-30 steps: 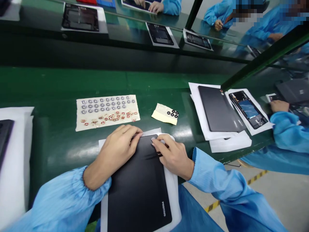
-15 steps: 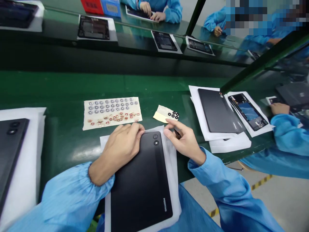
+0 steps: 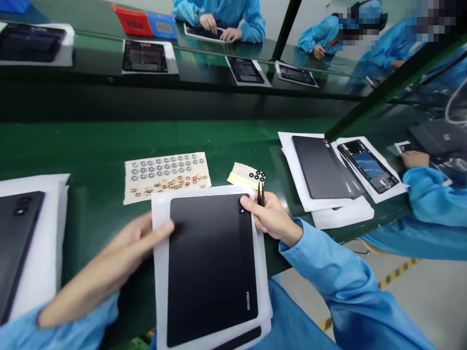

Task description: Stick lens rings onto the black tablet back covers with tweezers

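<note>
A black tablet (image 3: 211, 267), its back facing up, lies on a white sheet (image 3: 161, 272) in front of me. My right hand (image 3: 272, 214) grips the upper right corner, thumb beside the camera rings. Dark tweezers (image 3: 260, 194) stick up from that same hand. At the left edge, my left hand (image 3: 140, 238) has its thumb over the tablet's side and its fingers partly hidden behind the sheet; it is blurred. Below the sheet's lower edge shows a strip of another dark device (image 3: 241, 338).
Behind lie a cream sticker sheet (image 3: 166, 170) with ring parts and red-edged bits, and a small card (image 3: 237, 171) with several black rings. More tablets rest on paper at left (image 3: 18, 243) and right (image 3: 321, 167). A co-worker's sleeve (image 3: 426, 199) is at far right.
My left hand has moved from the tablet's top edge down to its left side. My right hand has closed on the upper right corner. The tablet and sheet are raised, baring a device underneath.
</note>
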Available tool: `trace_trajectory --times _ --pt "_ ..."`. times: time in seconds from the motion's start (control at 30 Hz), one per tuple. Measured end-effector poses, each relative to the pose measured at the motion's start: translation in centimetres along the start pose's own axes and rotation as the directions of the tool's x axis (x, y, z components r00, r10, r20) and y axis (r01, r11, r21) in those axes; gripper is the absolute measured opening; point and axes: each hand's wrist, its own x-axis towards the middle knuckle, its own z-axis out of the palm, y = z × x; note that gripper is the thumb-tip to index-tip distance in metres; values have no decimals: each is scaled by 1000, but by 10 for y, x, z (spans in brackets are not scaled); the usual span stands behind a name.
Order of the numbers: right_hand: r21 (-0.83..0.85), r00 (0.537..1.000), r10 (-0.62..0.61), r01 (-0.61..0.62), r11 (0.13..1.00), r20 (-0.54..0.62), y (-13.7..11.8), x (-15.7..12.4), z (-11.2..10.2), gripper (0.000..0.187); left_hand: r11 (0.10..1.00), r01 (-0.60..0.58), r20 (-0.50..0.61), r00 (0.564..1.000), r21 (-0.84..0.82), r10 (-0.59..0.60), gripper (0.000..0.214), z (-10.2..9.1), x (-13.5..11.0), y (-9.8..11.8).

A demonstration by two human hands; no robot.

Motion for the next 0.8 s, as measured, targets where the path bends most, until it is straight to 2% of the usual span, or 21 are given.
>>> trace_trajectory --times 0.07,0.1,0.2,0.27,0.33,0.47,0.6,0.67,0.7,0.77,0.8 --pt "-10 998 -4 3 1000 -66 3 0 3 45 963 172 132 980 -207 -147 51 8 -16 -16" --pt "-26 996 -11 8 1000 -93 3 1 5 44 949 203 136 975 -243 -174 53 14 -22 -21" --pt "-75 989 -41 31 997 -145 2 1 12 41 946 189 79 981 -263 -174 54 26 -31 -24" --pt "-89 987 -47 34 995 -151 -1 0 13 41 943 187 81 982 -274 -171 53 27 -30 -23" --pt "-93 992 -41 30 995 -117 -2 -1 9 42 944 177 90 983 -280 -158 52 25 -26 -26" --pt "-95 999 -33 36 995 27 -2 -4 1 37 948 162 96 985 -274 -141 56 24 -23 -37" --pt "-50 999 -35 34 998 -17 0 -13 7 37 967 67 27 998 -244 -62 54 33 -38 -25" --pt "-56 1000 -2 3 998 15 -3 -18 9 35 983 10 -36 999 -181 -17 52 25 -50 -14" --pt "-86 997 11 -4 996 75 -5 -21 7 34 990 3 -85 996 -144 -16 51 15 -58 -10" --pt "-202 976 1 44 978 220 -12 -23 -2 40 997 37 -268 962 -63 -53 50 -20 -79 -5" --pt "-278 965 -25 100 955 262 -15 -23 -8 45 998 66 -388 920 -13 -65 50 -42 -92 -4"
